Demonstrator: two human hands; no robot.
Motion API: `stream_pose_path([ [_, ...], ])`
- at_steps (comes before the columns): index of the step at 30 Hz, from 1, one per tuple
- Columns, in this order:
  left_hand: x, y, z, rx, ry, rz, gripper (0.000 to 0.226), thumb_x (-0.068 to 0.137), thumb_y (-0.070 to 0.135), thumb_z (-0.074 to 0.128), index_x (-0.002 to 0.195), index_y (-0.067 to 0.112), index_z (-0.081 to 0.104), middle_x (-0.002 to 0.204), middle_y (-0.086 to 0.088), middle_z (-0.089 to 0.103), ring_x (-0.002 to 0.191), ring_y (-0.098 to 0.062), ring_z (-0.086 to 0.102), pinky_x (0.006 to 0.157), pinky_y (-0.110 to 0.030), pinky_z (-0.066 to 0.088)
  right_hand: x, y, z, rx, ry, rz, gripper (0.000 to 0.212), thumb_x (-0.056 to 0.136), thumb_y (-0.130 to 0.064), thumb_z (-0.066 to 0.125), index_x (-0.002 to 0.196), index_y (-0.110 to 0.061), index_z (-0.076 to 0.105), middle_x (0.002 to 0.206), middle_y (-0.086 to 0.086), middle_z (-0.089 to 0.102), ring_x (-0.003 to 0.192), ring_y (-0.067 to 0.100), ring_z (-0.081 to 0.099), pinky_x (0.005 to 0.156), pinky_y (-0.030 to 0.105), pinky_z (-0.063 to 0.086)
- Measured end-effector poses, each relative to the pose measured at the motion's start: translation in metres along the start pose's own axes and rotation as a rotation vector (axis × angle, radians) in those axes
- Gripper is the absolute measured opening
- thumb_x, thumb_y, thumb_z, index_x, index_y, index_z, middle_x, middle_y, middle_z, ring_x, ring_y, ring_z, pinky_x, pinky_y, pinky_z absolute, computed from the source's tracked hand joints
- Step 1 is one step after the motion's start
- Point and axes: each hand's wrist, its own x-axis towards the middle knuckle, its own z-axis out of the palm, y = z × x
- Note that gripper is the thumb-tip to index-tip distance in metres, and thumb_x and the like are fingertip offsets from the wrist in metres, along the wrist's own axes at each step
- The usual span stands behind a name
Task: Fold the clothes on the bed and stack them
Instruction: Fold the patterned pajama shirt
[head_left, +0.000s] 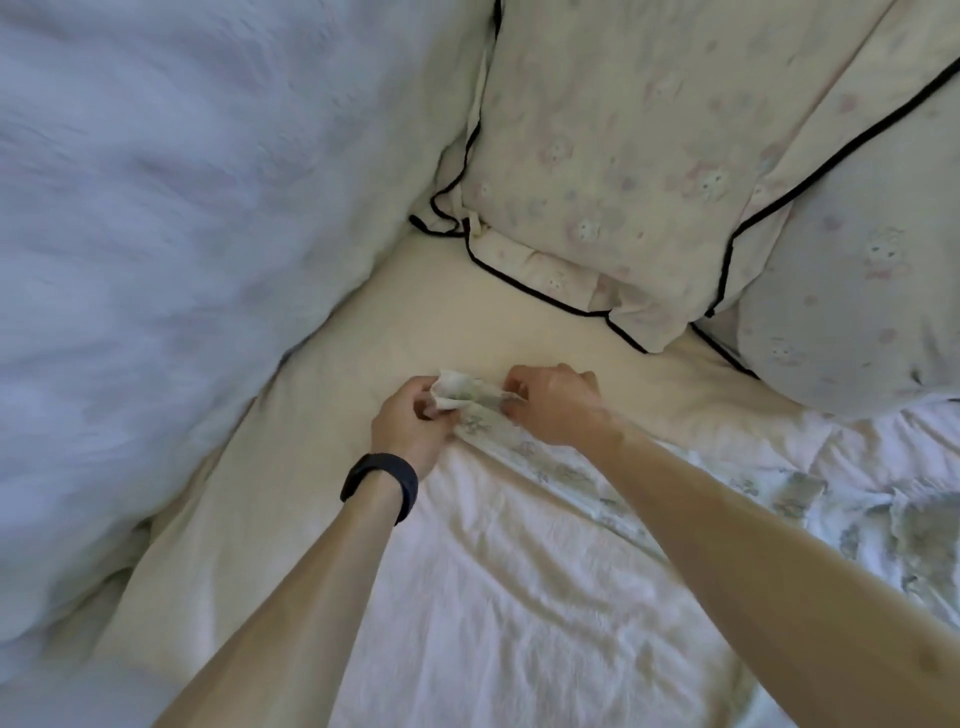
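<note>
A pale garment with a faint green floral print (566, 475) lies stretched across the bed, running from the middle towards the lower right. My left hand (410, 423), with a dark band on its wrist, pinches the garment's far end at its left corner. My right hand (550, 402) grips the same far edge a little to the right. The bunched end (462, 389) sits between both hands, just above the sheet. My right forearm covers part of the garment.
A cream sheet (415, 322) covers the bed beyond my hands. A wrinkled white cloth (519, 597) lies under my arms. A bulky white duvet (156, 234) fills the left. Two pillows with dark piping, one (623, 156) behind and one (857, 291) at right.
</note>
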Motion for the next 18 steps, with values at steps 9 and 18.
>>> stream_pose_path([
  [9, 0.002, -0.018, -0.003, -0.017, 0.058, -0.094, 0.021, 0.088, 0.023, 0.070, 0.109, 0.028, 0.065, 0.091, 0.015, 0.067, 0.079, -0.001, 0.063, 0.064, -0.013, 0.045, 0.020, -0.002, -0.001, 0.061, 0.166, 0.089, 0.039, 0.092, -0.050, 0.063, 0.125, -0.030, 0.058, 0.120, -0.005, 0.060, 0.115, 0.024, 0.051, 0.090, 0.039, 0.035],
  [18, 0.008, -0.003, 0.002, 0.193, 0.021, -0.167, 0.019, 0.092, 0.035, 0.062, 0.100, 0.019, 0.055, 0.084, 0.003, 0.060, 0.066, -0.012, 0.054, 0.052, -0.025, 0.040, 0.027, -0.051, -0.005, -0.008, 0.295, 0.022, 0.035, 0.094, -0.036, 0.062, 0.125, -0.021, 0.055, 0.122, 0.008, 0.052, 0.113, 0.029, 0.049, 0.086, 0.038, 0.043],
])
